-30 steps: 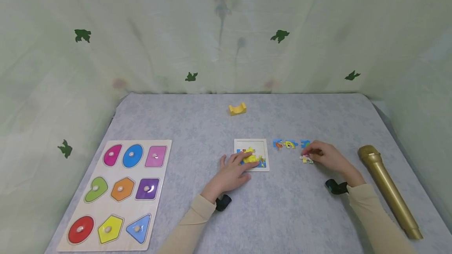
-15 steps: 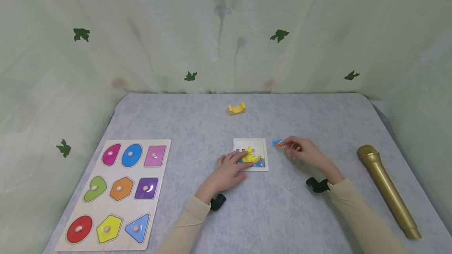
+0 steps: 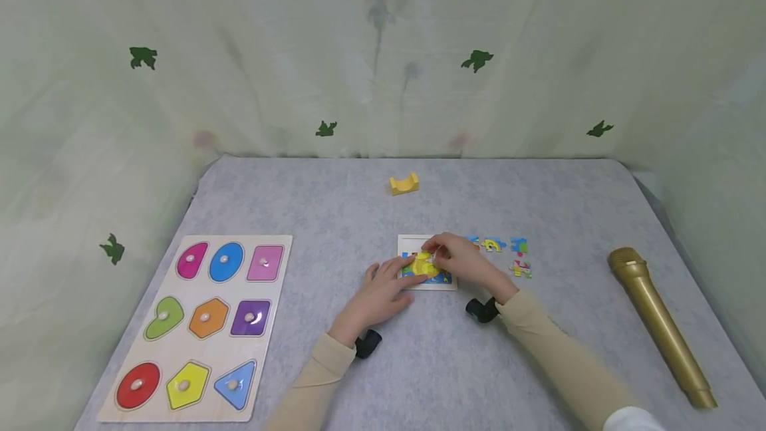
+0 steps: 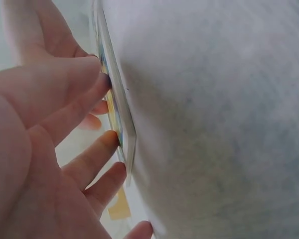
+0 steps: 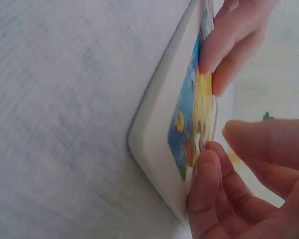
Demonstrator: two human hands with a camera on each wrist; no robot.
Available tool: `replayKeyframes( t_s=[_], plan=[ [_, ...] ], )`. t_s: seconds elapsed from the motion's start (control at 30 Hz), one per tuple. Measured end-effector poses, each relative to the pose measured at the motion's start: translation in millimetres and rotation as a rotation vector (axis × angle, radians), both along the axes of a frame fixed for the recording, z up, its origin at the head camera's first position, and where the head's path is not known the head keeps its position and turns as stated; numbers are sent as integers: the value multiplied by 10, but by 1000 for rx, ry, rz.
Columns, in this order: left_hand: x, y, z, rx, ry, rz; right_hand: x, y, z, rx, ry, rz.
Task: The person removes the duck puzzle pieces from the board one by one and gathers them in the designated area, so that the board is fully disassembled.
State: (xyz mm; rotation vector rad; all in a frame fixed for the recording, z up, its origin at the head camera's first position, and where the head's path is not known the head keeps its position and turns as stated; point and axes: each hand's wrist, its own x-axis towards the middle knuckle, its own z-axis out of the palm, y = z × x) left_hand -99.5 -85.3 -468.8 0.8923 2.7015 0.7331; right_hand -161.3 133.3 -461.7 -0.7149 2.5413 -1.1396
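Note:
A small white-framed jigsaw puzzle tray (image 3: 413, 242) lies at the table's middle, its lower part filled with blue and yellow pieces. My left hand (image 3: 378, 294) rests on the tray's left side with spread, fairly straight fingers. Over its right half, my right hand (image 3: 467, 263) has bent fingers. In the right wrist view, the right thumb and a finger pinch a puzzle piece (image 5: 200, 138) at the picture's edge, mostly hidden. Loose pieces lie right of the tray: a yellow one (image 3: 493, 245), a blue-green one (image 3: 518, 245) and a pink-yellow one (image 3: 520, 269).
A wooden knob board (image 3: 203, 351) with several coloured shapes lies at the left. At the right is a gold microphone (image 3: 661, 328). A yellow curved block (image 3: 404, 184) stands near the back of the table (image 3: 311, 198). Patterned cloth (image 3: 269, 72) hangs behind.
My right hand has moved left, from the loose pieces to the right half of the tray, uncovering the pieces it hid. The left hand has stayed on the tray.

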Motion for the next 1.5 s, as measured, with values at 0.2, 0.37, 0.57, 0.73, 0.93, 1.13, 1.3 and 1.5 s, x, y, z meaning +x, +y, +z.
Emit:
replayKeyframes(
  t_s=[0.2, 0.37, 0.57, 0.73, 0.93, 1.13, 1.3, 1.5],
  plan=[
    [-5, 36, 20, -31, -17, 24, 0, -58, -14, 13, 21, -37],
    [-5, 61, 50, -61, -25, 29, -3, -68, -43, -16, 15, -54],
    [4, 56, 79, -69, -29, 31, -16, -74, -66, -43, 23, -19],
    [8, 51, 84, -65, -30, 33, -37, -57, -69, -59, -10, -20],
    [8, 58, 79, -56, -31, 35, -74, 61, -5, -85, -78, -117],
    [14, 59, 89, -42, -45, 44, -61, 385, 52, -116, -55, -175],
    [19, 58, 94, -27, -48, 48, -1, 742, 53, -124, -48, -219],
    [24, 55, 93, -2, -50, 47, 54, 1071, 12, -74, -37, -224]
  ],
)
